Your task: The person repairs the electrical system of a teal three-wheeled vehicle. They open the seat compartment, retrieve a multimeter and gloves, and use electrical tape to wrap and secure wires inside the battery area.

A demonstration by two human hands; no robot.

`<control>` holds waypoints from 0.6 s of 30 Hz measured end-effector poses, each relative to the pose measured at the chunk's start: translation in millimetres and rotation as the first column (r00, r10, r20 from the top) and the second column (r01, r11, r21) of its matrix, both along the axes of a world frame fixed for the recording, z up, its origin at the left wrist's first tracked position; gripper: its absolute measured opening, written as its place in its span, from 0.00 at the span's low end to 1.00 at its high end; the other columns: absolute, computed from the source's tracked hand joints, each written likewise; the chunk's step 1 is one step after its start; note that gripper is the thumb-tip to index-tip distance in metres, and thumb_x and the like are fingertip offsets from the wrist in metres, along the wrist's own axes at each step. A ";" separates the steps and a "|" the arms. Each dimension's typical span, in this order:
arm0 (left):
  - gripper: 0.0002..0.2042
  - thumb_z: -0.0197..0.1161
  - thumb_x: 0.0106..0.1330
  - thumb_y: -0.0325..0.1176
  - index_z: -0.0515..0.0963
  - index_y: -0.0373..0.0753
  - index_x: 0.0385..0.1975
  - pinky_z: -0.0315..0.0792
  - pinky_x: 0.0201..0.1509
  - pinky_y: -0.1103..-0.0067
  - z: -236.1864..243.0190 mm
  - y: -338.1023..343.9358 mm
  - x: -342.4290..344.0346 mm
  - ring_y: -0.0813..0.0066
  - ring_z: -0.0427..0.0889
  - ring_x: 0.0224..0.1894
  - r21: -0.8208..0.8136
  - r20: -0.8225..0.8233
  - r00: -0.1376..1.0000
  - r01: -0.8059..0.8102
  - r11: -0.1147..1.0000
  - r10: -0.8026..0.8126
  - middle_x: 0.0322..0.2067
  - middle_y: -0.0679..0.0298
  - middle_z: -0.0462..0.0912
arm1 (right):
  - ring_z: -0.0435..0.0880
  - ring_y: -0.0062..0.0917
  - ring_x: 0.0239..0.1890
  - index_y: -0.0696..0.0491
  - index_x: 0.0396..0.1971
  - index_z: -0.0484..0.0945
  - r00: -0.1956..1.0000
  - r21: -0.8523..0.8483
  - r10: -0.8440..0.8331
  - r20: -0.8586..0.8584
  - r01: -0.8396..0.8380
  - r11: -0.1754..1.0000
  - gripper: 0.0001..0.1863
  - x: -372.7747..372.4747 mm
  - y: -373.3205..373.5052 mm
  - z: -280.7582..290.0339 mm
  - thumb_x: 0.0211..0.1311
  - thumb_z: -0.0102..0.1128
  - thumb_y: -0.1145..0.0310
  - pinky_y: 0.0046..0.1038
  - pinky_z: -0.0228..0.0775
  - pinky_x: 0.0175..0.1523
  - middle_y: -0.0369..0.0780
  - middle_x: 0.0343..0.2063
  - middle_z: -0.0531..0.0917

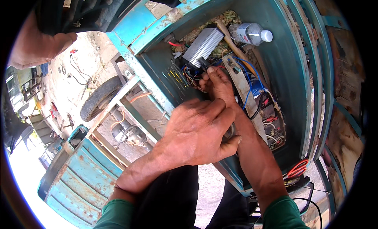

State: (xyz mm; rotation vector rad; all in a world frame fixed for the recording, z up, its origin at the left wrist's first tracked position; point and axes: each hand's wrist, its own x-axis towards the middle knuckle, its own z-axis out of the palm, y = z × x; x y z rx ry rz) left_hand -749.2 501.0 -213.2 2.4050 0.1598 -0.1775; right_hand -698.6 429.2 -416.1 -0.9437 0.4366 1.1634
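Observation:
My right hand (219,85) reaches into a teal metal compartment (283,52), its thumb and fingers closed on a small black plug (203,64). That plug lies against the near end of a silver finned controller box (203,46), where a bundle of thin coloured wires (191,74) comes out. My left hand (201,132) is curled shut above my right forearm, nearer to me. Part of a greyish round thing shows between its fingers and thumb; most of it is hidden, so its kind is unclear.
A plastic bottle (252,34), a wooden stick (228,38) and batteries with cables (271,115) are in the compartment. Red-handled scissors (297,169) hang by its near right edge. At upper left another person's hand (45,46) is beside a dark slatted part (94,12). A tyre (101,98) stands left.

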 end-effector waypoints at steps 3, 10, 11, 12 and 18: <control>0.15 0.71 0.48 0.42 0.74 0.39 0.25 0.71 0.31 0.68 -0.1 0.6 1.1 0.60 0.78 0.26 -0.019 -0.007 1.000 -0.001 1.000 0.001 0.24 0.61 0.71 | 0.82 0.18 0.28 0.49 0.43 0.76 0.998 0.024 -0.050 -0.049 0.051 0.998 0.08 2.8 0.6 1.6 0.73 0.56 0.62 0.20 0.76 0.34 0.32 0.28 0.81; 0.16 0.71 0.48 0.43 0.74 0.39 0.26 0.71 0.31 0.67 -0.6 3.8 3.7 0.59 0.77 0.26 -0.038 -0.016 1.000 0.011 0.999 -0.012 0.24 0.60 0.71 | 0.80 0.15 0.25 0.50 0.36 0.76 0.998 -0.084 0.057 0.009 -0.057 0.995 0.11 5.1 1.5 18.5 0.68 0.64 0.58 0.19 0.74 0.28 0.31 0.26 0.80; 0.16 0.71 0.48 0.43 0.74 0.40 0.26 0.71 0.31 0.67 0.2 3.8 4.4 0.59 0.77 0.26 -0.040 -0.021 1.000 0.012 0.999 -0.013 0.24 0.60 0.71 | 0.80 0.15 0.24 0.50 0.36 0.77 0.997 -0.114 0.074 0.036 -0.070 0.991 0.11 4.9 2.1 19.8 0.68 0.64 0.58 0.19 0.73 0.28 0.31 0.25 0.79; 0.16 0.71 0.48 0.43 0.74 0.40 0.27 0.71 0.31 0.67 0.3 3.9 4.5 0.59 0.77 0.26 -0.040 -0.026 1.000 0.011 0.999 -0.013 0.24 0.61 0.71 | 0.79 0.15 0.24 0.50 0.36 0.77 0.994 -0.142 0.094 0.061 -0.084 0.986 0.11 4.1 3.0 19.9 0.68 0.64 0.59 0.19 0.73 0.27 0.31 0.24 0.79; 0.17 0.72 0.47 0.43 0.75 0.40 0.28 0.71 0.31 0.68 1.6 5.0 4.3 0.60 0.78 0.26 -0.064 -0.040 0.999 0.020 0.998 -0.022 0.25 0.61 0.72 | 0.78 0.15 0.22 0.56 0.36 0.78 0.953 -0.256 0.167 0.251 -0.101 0.961 0.13 0.0 6.9 18.8 0.66 0.64 0.61 0.21 0.70 0.27 0.33 0.22 0.80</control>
